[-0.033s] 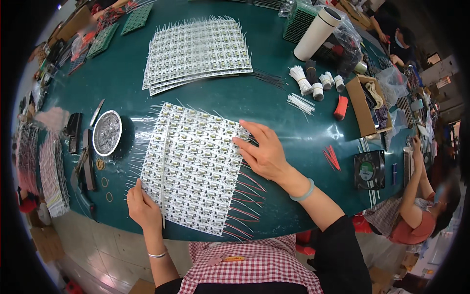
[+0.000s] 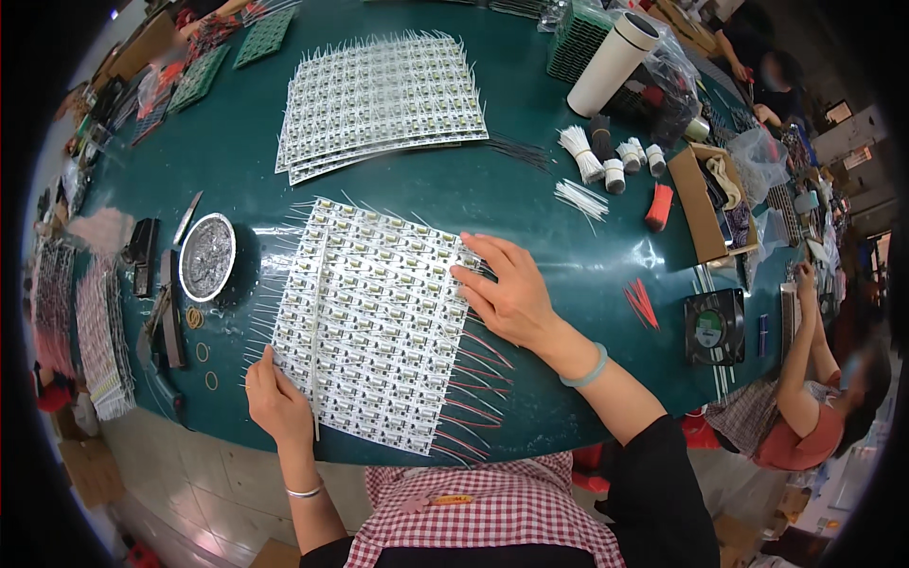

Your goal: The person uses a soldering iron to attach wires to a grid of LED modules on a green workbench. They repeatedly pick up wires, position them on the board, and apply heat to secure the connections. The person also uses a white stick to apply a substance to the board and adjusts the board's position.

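A white circuit board panel [image 2: 379, 322] covered in rows of small components lies tilted on the green table in front of me. Thin pale wires stick out from its left edge, red and white ones from its lower right edge. A thin pale strip [image 2: 316, 350] runs lengthwise over its left part. My left hand [image 2: 280, 405] is closed on the panel's lower left edge. At the upper right edge, my right hand [image 2: 513, 295] grips the panel with bent fingers on top; its thumb is partly hidden. Farther back lies a stack of similar panels [image 2: 383, 99].
Left of the panel stand a silvery bowl [image 2: 207, 257], a knife [image 2: 188, 218] and rubber bands [image 2: 195, 318]. To the right are bundled white wires [image 2: 580, 154], red wires [image 2: 642, 305], a cardboard box [image 2: 696, 208], a black fan [image 2: 714, 328] and a pale tumbler [image 2: 614, 64]. Other people work nearby.
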